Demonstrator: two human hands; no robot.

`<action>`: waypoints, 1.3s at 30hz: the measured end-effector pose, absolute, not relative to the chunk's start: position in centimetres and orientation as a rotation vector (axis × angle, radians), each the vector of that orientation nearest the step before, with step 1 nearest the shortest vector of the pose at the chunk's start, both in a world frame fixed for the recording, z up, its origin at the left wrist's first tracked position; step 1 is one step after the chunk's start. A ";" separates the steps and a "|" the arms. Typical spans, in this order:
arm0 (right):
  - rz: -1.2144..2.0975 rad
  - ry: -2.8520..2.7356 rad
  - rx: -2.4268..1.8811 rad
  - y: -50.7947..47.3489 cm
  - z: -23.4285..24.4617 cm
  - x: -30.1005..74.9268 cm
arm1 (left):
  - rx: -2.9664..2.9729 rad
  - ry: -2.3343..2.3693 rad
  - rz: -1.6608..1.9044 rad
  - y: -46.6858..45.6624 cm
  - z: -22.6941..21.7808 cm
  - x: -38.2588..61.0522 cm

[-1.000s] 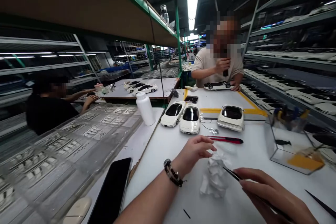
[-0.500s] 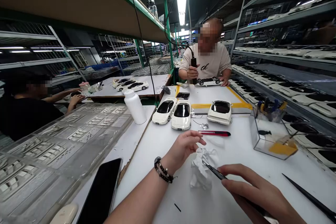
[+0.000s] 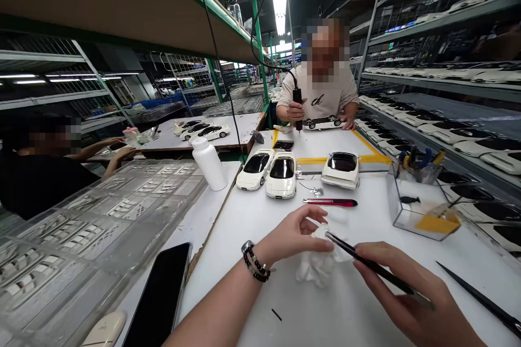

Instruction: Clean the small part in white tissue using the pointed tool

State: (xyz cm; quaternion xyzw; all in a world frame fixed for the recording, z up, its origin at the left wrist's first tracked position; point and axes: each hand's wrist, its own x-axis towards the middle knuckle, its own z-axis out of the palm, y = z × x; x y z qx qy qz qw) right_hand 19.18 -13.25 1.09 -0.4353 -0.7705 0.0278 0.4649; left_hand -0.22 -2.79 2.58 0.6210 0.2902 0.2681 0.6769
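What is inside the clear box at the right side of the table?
In the clear box lie a yellow piece and a small black part; coloured tool handles show behind it. The reflecting walls hide anything else.

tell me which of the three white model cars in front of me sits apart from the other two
The white model car on the right, above the red utility knife. It stands alone, while the two white model cars on the left sit side by side, nearly touching.
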 end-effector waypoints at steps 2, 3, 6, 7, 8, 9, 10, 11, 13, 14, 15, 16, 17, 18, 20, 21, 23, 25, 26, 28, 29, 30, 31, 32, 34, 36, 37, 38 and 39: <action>0.051 -1.830 -1.117 -13.3 1.2 19.1 | 1.514 0.677 0.572 -3.2 2.8 -0.2; 0.045 -1.798 -1.145 -13.4 1.2 19.0 | 1.558 0.684 0.567 -3.4 2.8 -0.1; 0.072 -1.653 -1.265 -13.7 1.5 18.8 | 1.563 0.692 0.597 -3.6 2.8 0.1; 0.109 -1.591 -1.297 -13.8 1.5 18.8 | 1.521 0.696 0.626 -3.5 2.7 0.1; 0.164 -1.526 -1.311 -13.9 1.6 18.9 | 1.464 0.696 0.661 -3.3 2.6 0.2; 0.232 -1.457 -1.307 -13.9 1.6 19.0 | 1.397 0.689 0.696 -3.2 2.6 0.2; 0.305 -1.387 -1.291 -13.9 1.6 19.2 | 1.326 0.677 0.729 -3.0 2.6 0.3; 0.368 -1.317 -1.265 -13.8 1.6 19.4 | 1.255 0.665 0.757 -2.8 2.7 0.3; 0.463 -1.199 -1.230 -13.6 1.6 19.8 | 1.121 0.635 0.799 -2.6 2.9 0.2; 0.493 -1.162 -1.228 -13.4 1.6 19.9 | 1.062 0.621 0.812 -2.5 3.1 0.1; 0.518 -1.146 -1.232 -13.3 1.6 19.8 | 1.009 0.604 0.817 -2.5 3.1 0.1; 0.545 -1.136 -1.239 -13.3 1.7 19.7 | 0.964 0.583 0.819 -2.5 3.2 0.0; 0.577 -1.124 -1.248 -13.3 1.8 19.5 | 0.928 0.559 0.818 -2.5 3.2 0.0; 0.614 -1.106 -1.253 -13.3 1.9 19.3 | 0.899 0.535 0.815 -2.4 3.1 0.0; 0.688 -1.063 -1.236 -13.4 2.0 18.9 | 0.859 0.496 0.795 -2.4 3.1 0.0; 0.722 -1.047 -1.217 -13.5 2.0 18.8 | 0.844 0.481 0.785 -2.5 3.1 0.0; 0.777 -1.068 -1.162 -13.5 1.9 18.9 | 0.819 0.454 0.774 -2.5 3.1 -0.1; 0.800 -1.114 -1.115 -13.4 1.6 19.4 | 0.790 0.431 0.772 -2.6 3.3 -0.1; 0.799 -1.131 -1.099 -13.4 1.4 19.7 | 0.777 0.423 0.777 -2.6 3.4 -0.1; 0.772 -1.137 -1.093 -13.4 0.9 20.1 | 0.766 0.425 0.788 -2.7 3.6 -0.1; 0.751 -1.133 -1.100 -13.4 0.7 20.2 | 0.769 0.432 0.791 -2.8 3.6 0.0; 0.725 -1.135 -1.108 -13.4 0.5 20.3 | 0.778 0.443 0.790 -2.8 3.6 0.0; 0.692 -1.141 -1.117 -13.5 0.3 20.3 | 0.789 0.456 0.783 -2.9 3.6 0.0; 0.653 -1.150 -1.130 -13.5 0.2 20.3 | 0.800 0.470 0.772 -2.9 3.5 0.0; 0.563 -1.182 -1.165 -13.6 0.1 20.3 | 0.816 0.495 0.749 -2.9 3.4 0.1; 0.472 -1.234 -1.191 -13.7 0.3 20.0 | 0.828 0.514 0.737 -2.9 3.2 0.1; 0.436 -1.252 -1.209 -13.8 0.4 19.8 | 0.835 0.519 0.734 -2.9 3.1 0.1; 0.408 -1.264 -1.226 -13.8 0.7 19.5 | 0.843 0.522 0.732 -3.0 3.1 0.2; 0.387 -1.268 -1.241 -13.9 0.9 19.1 | 0.852 0.524 0.729 -3.0 3.0 0.2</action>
